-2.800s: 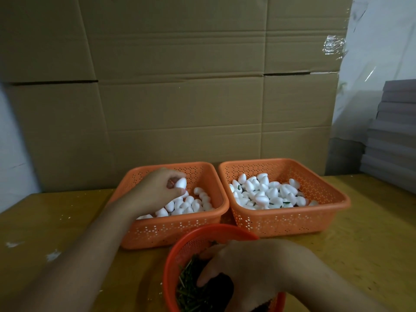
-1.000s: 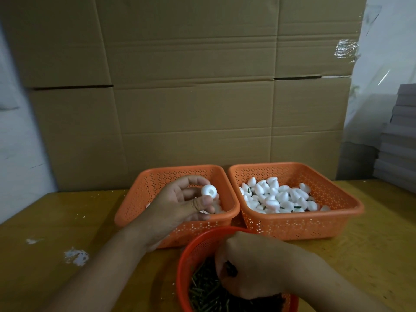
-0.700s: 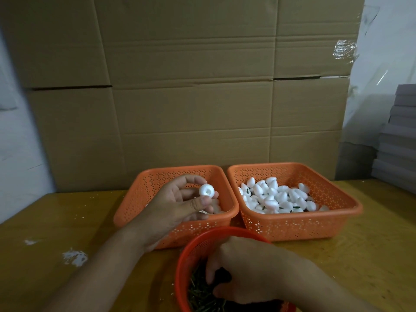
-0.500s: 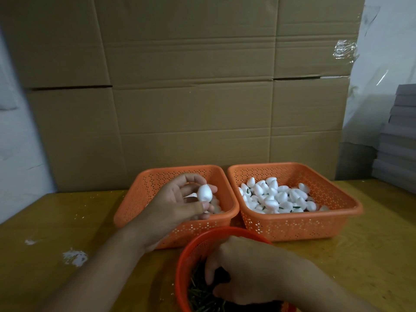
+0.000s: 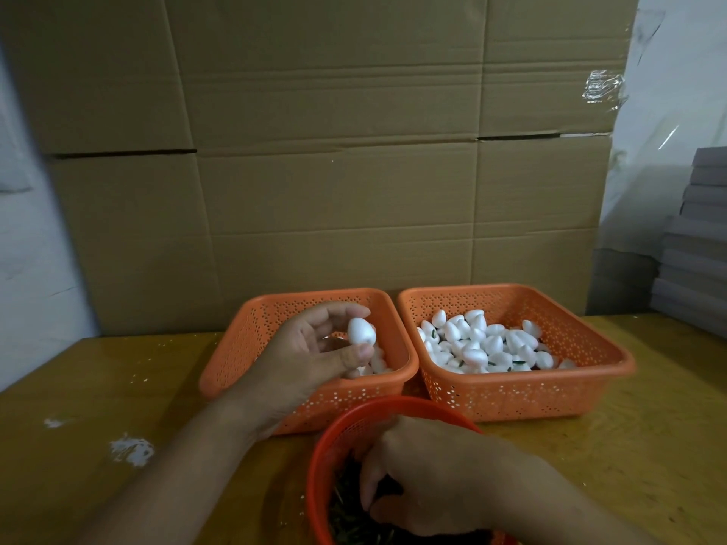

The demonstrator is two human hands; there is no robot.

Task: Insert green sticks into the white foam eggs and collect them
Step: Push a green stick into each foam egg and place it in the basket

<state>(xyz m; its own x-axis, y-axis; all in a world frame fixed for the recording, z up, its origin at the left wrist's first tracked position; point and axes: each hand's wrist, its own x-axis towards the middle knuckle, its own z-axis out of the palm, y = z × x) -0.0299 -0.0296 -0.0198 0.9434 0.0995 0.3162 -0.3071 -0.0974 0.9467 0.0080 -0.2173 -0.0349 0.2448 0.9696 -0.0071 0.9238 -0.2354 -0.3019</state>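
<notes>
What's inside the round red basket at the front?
Thin green sticks lie in the round red basket. The right hand reaches in and covers most of them, so whether it holds a stick cannot be seen.

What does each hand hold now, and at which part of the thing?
The left hand pinches one white foam egg by its sides, between thumb and fingers. The right hand is down in the round red basket; its hold cannot be told.

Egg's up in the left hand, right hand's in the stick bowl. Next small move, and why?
Probably pinch one green stick and lift it toward the foam egg. The left hand already holds that egg above its basket; the right hand is down in the round bowl, no stick visibly raised yet.
</notes>
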